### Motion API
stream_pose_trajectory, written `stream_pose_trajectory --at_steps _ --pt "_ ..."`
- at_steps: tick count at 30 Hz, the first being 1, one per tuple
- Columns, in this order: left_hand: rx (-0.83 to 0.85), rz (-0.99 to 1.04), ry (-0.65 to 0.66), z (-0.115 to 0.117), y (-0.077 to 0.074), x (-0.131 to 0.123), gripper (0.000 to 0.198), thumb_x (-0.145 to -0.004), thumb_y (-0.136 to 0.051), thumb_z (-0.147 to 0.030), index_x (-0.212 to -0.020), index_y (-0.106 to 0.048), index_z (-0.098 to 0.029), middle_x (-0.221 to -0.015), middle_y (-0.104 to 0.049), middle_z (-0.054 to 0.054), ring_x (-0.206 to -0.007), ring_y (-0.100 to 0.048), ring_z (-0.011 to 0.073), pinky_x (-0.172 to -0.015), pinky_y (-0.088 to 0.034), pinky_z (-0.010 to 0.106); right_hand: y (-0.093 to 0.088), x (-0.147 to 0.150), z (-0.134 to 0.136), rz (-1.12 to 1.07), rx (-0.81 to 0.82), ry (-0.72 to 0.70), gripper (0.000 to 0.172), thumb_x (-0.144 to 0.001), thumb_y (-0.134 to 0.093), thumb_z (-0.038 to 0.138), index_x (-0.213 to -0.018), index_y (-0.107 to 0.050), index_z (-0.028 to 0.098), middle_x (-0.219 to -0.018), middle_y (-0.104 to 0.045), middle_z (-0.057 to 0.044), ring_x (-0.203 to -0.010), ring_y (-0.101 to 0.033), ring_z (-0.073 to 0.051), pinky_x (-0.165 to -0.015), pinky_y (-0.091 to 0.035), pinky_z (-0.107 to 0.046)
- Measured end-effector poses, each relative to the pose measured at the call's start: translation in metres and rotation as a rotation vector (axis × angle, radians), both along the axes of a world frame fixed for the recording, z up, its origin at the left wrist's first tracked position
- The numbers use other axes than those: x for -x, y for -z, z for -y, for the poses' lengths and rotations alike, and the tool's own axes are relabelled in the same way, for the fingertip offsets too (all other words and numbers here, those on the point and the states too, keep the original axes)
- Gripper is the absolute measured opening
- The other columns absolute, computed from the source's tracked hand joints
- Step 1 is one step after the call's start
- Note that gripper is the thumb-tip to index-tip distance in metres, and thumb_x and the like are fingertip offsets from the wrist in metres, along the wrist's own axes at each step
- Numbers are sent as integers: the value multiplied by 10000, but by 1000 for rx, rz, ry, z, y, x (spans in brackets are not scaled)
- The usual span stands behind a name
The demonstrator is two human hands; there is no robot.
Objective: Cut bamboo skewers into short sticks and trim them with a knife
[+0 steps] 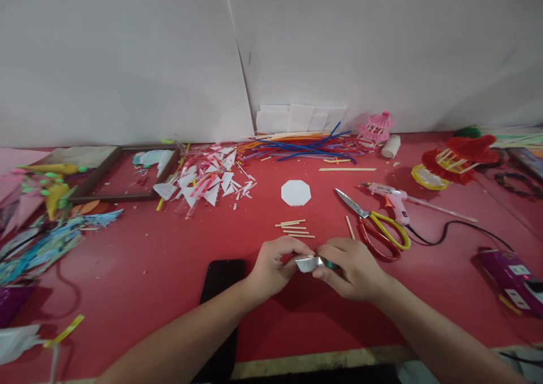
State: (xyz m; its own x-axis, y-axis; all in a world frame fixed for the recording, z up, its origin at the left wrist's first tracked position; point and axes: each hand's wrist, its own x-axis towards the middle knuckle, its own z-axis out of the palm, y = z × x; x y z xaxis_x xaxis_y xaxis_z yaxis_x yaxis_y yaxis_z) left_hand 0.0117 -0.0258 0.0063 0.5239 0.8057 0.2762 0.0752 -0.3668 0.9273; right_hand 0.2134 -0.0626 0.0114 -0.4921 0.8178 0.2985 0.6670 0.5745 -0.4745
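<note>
In my right hand (354,265) is a cutter knife with a green handle and a broad silver blade (306,264), which points left. My left hand (275,268) is closed in a pinch beside that blade. A tiny pale end shows at its fingertips, but most of what it pinches is hidden. Just beyond my hands lie several short wooden sticks (294,228), and one more short stick (350,227) rests at an angle to their right. Farther back is a white octagon of board or foam (296,193).
Scissors (368,221) lie open beside a pink glue gun (394,199), its cord running to a purple power box (511,279). A black phone (220,285) is under my left forearm. Scraps (212,180), pipe cleaners (305,146) and a wooden frame (116,197) lie farther back.
</note>
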Motion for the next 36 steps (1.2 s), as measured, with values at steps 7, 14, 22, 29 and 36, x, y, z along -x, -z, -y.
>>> stream_pose_trajectory --at_steps 7,14,22,29,36 --pt "-105 -49 26 2 -4 1 144 -846 -568 -116 -759 -677 -154 -718 -707 52 -663 -627 136 -650 -483 235 0 -1 0 45 16 39 327 -918 -456 437 -716 -528 190 -626 -531 -3 -573 -461 -127 -545 -254 -259" --pt "27 77 -38 2 7 -1 109 -833 -602 -121 -758 -670 -161 -743 -717 58 -726 -663 152 -712 -519 265 -4 -32 -14 -23 -66 455 326 -942 -414 443 -824 -582 190 -646 -601 -7 -594 -551 -148 -568 -346 -252" --pt "338 260 -99 -7 9 -5 195 -888 -592 -323 -987 -588 -156 -781 -701 43 -602 -661 119 -643 -546 268 -2 -16 -7 16 76 384 297 -944 -426 441 -1035 -539 182 -889 -665 -65 -817 -632 -210 -676 -440 -296" --pt "652 452 -215 -13 4 -7 288 -789 -714 -352 -906 -518 -178 -760 -708 1 -589 -695 137 -580 -542 246 -11 -8 12 152 235 16 266 -927 -468 444 -983 -555 199 -857 -665 -39 -724 -608 -168 -606 -373 -264" --pt "744 478 -285 -16 5 -8 365 -775 -718 -378 -1029 -511 -218 -892 -727 12 -595 -707 140 -586 -576 270 -1 17 22 337 263 -218 311 -841 -611 471 -983 -561 199 -960 -661 -31 -741 -614 -175 -540 -313 -264"
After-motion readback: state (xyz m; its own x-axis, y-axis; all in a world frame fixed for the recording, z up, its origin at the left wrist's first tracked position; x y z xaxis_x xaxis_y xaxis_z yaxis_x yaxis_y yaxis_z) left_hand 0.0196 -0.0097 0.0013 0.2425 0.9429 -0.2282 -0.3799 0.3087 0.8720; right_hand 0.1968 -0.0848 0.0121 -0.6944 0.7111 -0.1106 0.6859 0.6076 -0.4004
